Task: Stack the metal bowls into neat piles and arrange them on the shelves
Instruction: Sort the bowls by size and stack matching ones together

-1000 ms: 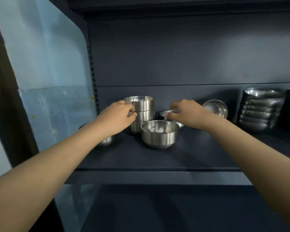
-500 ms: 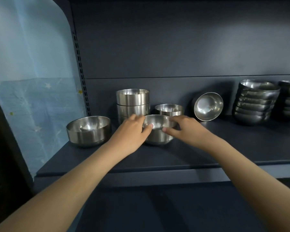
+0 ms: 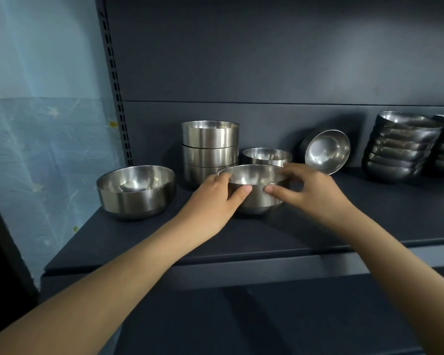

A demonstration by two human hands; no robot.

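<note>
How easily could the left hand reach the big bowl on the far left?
Probably easily, yes. The left hand holds the front bowl, but the big bowl stands just left of it with only bare shelf between.

both arms reach forward; left hand (image 3: 213, 198) and right hand (image 3: 312, 193) grip the bowl (image 3: 254, 175), thumbs nearly meeting.
</note>
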